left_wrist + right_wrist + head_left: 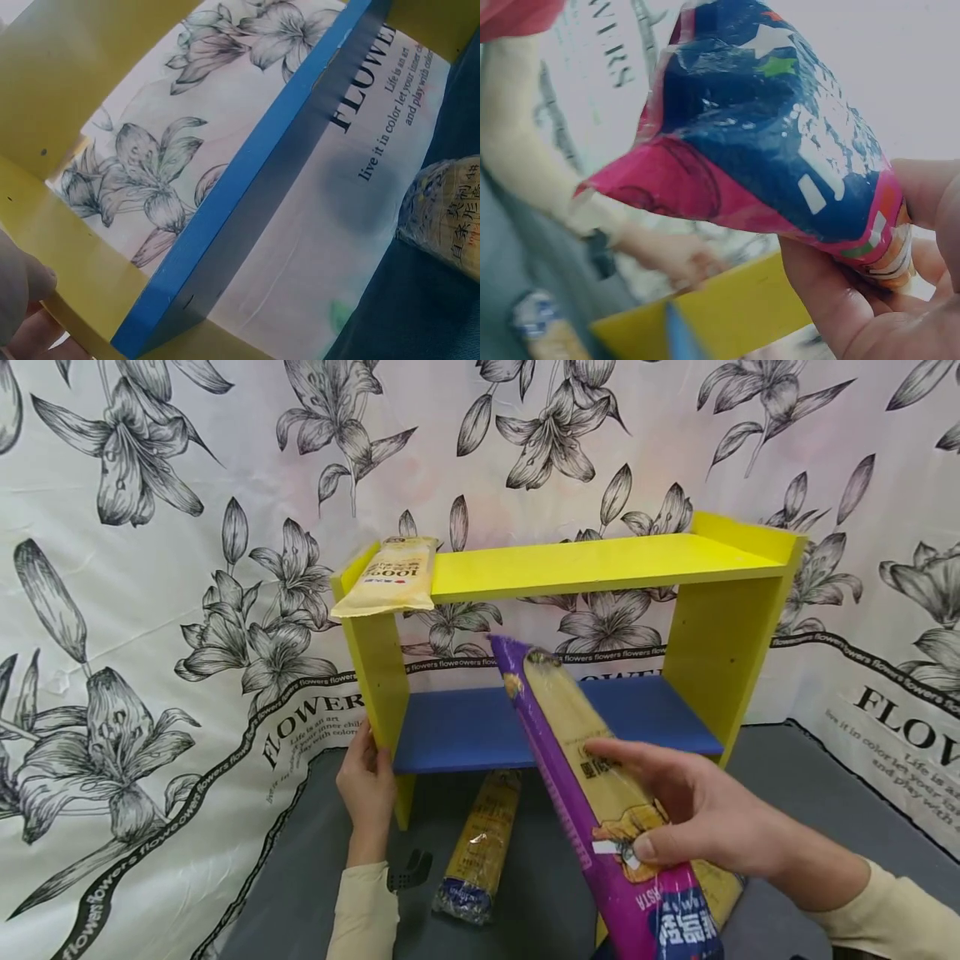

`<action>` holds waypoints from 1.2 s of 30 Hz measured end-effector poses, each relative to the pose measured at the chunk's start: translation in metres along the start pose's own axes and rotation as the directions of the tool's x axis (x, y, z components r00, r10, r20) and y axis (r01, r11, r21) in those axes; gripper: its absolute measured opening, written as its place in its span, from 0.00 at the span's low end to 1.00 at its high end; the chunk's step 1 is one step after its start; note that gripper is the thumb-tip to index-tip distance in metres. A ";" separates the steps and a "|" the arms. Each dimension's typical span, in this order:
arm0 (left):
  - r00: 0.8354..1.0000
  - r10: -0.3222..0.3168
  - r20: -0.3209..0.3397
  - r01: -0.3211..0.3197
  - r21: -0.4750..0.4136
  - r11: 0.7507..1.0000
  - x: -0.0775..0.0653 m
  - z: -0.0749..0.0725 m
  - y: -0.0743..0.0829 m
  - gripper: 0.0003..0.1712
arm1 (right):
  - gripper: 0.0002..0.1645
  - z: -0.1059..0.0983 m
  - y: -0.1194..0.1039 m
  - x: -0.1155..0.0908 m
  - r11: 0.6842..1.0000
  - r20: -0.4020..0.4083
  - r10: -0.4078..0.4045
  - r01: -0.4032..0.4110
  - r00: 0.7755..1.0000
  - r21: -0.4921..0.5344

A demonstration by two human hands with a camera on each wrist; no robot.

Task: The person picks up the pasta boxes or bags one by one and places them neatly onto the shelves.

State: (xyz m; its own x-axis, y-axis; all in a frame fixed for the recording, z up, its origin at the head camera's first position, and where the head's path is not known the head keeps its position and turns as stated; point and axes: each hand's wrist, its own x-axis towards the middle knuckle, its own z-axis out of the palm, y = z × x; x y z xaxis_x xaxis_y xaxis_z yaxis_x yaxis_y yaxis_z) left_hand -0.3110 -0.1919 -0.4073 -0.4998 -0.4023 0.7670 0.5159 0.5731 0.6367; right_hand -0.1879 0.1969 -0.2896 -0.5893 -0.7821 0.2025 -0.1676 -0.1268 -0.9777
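Note:
My right hand (720, 818) grips a long purple pasta packet (577, 760) with a clear window showing pale noodles. It is held tilted in front of the shelf unit, its lower end toward me. The right wrist view shows the packet's blue and pink end (765, 142) up close, with thumb and fingers round it. My left hand (367, 785) grips the front edge of the yellow left side panel (380, 685). In the left wrist view, thumb (30, 277) and fingers lie on either side of that panel. A blue shelf board (465, 727) spans the unit.
A cream-coloured packet (393, 577) lies on the yellow top board (570, 560), at its left end. Beneath the blue board, another noodle packet (480, 852) lies on the grey table (292, 877). A further yellowish packet (716, 893) is partly hidden behind the purple one. Flower-printed cloth (150, 610) hangs behind.

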 end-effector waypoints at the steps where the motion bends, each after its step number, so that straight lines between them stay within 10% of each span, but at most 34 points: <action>1: 1.000 0.001 -0.003 -0.001 0.003 1.000 0.000 0.000 -0.001 0.28 | 0.47 -0.001 -0.009 0.001 1.000 -0.012 -0.016 0.016 1.000 -0.023; 11: 1.000 0.007 -0.016 -0.007 0.016 1.000 -0.003 -0.004 -0.007 0.28 | 0.45 -0.018 -0.090 0.050 0.987 -0.171 -0.085 0.059 0.982 -0.150; 20: 1.000 -0.014 -0.015 0.014 0.031 0.999 -0.006 -0.007 -0.009 0.28 | 0.46 -0.028 -0.132 0.131 0.978 -0.465 0.106 -0.177 0.879 -0.111; 36: 0.998 0.046 -0.033 -0.046 -0.006 0.999 -0.001 0.002 -0.004 0.28 | 0.42 -0.052 -0.156 0.205 0.958 -0.616 0.193 -0.284 0.763 -0.051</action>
State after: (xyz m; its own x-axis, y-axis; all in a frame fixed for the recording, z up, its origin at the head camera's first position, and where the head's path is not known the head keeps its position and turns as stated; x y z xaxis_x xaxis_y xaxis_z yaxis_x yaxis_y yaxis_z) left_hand -0.3134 -0.1921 -0.4107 -0.4521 -0.3992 0.7976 0.5424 0.5869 0.6012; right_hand -0.3234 0.0883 -0.0925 -0.9694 -0.2456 0.0005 -0.0339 0.1318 -0.9907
